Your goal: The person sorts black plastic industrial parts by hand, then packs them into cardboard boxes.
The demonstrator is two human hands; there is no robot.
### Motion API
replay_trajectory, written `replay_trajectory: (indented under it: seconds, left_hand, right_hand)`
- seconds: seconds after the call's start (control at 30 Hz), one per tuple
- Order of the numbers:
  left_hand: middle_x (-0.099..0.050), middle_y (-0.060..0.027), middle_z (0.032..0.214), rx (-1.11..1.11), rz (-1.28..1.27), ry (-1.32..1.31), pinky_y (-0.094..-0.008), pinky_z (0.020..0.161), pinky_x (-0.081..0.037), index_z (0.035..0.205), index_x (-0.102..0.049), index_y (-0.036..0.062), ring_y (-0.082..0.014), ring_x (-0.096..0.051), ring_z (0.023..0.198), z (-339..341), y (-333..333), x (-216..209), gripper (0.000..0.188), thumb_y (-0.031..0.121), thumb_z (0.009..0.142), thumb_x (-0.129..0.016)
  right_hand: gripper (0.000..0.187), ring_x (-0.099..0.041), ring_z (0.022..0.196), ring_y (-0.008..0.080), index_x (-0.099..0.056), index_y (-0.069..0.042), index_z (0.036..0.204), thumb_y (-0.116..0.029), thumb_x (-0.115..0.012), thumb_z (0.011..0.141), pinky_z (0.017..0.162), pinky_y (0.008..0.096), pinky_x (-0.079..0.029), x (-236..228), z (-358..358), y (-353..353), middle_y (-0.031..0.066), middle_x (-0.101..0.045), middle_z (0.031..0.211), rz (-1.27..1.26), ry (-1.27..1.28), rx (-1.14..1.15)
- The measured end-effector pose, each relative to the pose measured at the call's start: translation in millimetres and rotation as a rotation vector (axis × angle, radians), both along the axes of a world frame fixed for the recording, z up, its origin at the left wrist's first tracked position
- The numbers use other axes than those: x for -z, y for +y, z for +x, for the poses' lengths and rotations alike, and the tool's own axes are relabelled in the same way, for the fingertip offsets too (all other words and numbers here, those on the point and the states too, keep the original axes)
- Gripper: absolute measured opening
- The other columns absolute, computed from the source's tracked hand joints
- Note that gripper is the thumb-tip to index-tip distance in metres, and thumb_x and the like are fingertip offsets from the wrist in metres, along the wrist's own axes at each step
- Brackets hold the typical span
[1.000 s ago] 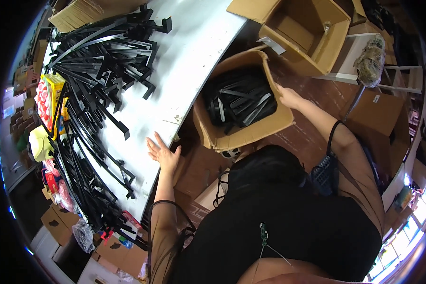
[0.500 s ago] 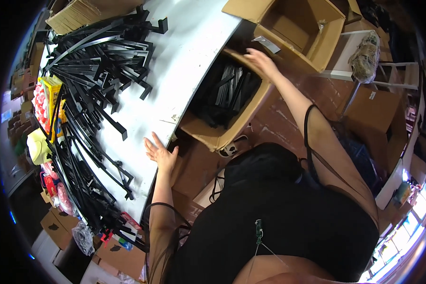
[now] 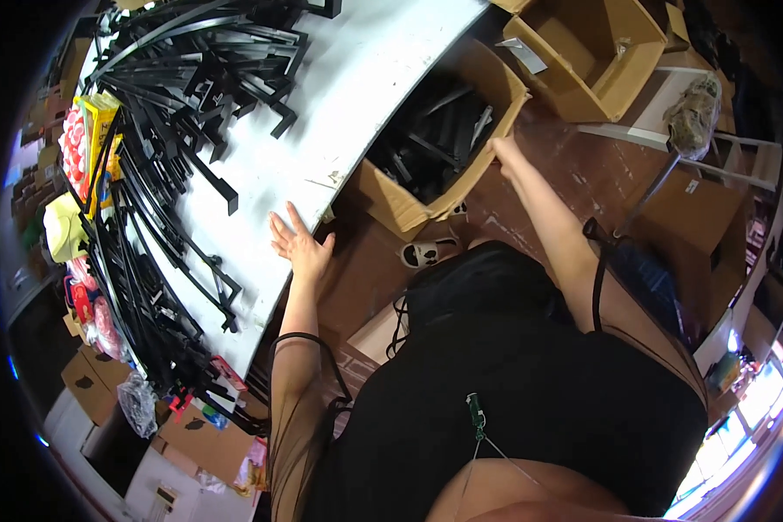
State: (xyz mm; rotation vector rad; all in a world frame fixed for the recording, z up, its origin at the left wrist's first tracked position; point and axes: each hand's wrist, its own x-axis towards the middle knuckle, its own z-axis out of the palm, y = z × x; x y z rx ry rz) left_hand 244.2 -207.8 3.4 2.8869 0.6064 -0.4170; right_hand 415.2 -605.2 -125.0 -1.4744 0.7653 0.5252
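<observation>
My left hand [image 3: 303, 250] is open, its fingers spread at the edge of the white table [image 3: 344, 113]. To the right of the table, my right hand [image 3: 508, 158] is closed on the near right rim of an open cardboard box [image 3: 398, 207]. Inside that box lie dark strip-like pieces [image 3: 435, 139], partly hidden in shadow. A large heap of long, thin black bars with bent ends [image 3: 191, 96] covers the left part of the table; they lie crossed over each other, away from both hands.
A second open cardboard box [image 3: 583, 61] stands at the far right, and a wrapped bundle [image 3: 694, 117] is beyond it. Yellow-and-red packages [image 3: 91, 148] sit along the table's left side. A slipper [image 3: 420, 254] shows on the brown floor below the box.
My right hand has gone from the box's far side to its near right rim. The box is turned and farther under view, its contents lying differently. My left hand remains spread at the table edge.
</observation>
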Motion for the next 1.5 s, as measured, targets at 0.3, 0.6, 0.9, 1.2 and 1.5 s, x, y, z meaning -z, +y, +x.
replay_trajectory:
  seconds: [0.3,0.6,0.9,1.2,1.5]
  left_hand:
    - [0.003,-0.0276,0.153,-0.039,-0.03,-0.004,-0.0652,0.108,-0.009,0.152,-0.006,0.0164,-0.0429,0.001,0.142,7.1,0.0,-5.1,0.115,0.032,0.065,-0.079]
    - [-0.001,-0.028,0.152,-0.017,-0.04,-0.063,-0.0676,0.106,-0.014,0.15,-0.015,0.0132,-0.0446,-0.003,0.141,5.7,6.3,-6.5,0.109,0.028,0.062,-0.077]
    - [0.002,-0.0307,0.151,-0.026,-0.097,0.035,-0.0663,0.108,-0.006,0.151,-0.009,0.0104,-0.0438,0.006,0.142,8.4,-9.2,-16.1,0.115,0.035,0.062,-0.077]
    - [-0.001,-0.0278,0.152,-0.054,-0.065,-0.018,-0.0653,0.108,-0.006,0.15,-0.012,0.0145,-0.0419,0.001,0.142,0.8,1.8,-13.8,0.109,0.038,0.065,-0.076]
    - [-0.037,-0.0201,0.139,-0.404,-0.125,-0.363,-0.0553,0.108,-0.021,0.136,-0.044,0.0179,-0.0357,-0.03,0.133,72.2,24.1,11.4,0.056,0.035,0.085,-0.061]
  right_hand:
    - [0.095,-0.053,0.099,0.0257,-0.007,-0.029,0.15,-0.002,-0.053,0.071,0.067,0.0378,-0.052,-101.0,-57.0,31.8,0.0123,-0.045,0.12,0.197,0.075,-0.117]
    - [0.088,-0.049,0.094,0.0231,-0.011,-0.021,0.145,-0.013,-0.062,0.073,0.067,0.0429,-0.05,-29.9,-5.6,46.3,0.01,-0.041,0.115,0.102,0.042,-0.054]
    - [0.064,-0.053,0.113,0.0275,-0.029,-0.019,0.143,-0.039,-0.058,0.09,0.084,0.0478,-0.049,20.1,-16.1,-101.6,0.0076,-0.044,0.136,0.171,0.362,-0.154]
    - [0.07,-0.041,0.126,0.0383,-0.03,-0.003,0.142,-0.008,-0.064,0.081,0.106,0.0421,-0.033,-129.9,33.8,0.8,0.0225,-0.042,0.135,-0.603,-0.784,-0.673]
    - [0.052,-0.048,0.122,0.0277,-0.044,-0.007,0.136,-0.016,-0.059,0.088,0.1,0.037,-0.039,-319.0,205.4,141.1,0.0177,-0.047,0.133,-0.292,-1.338,-1.055]
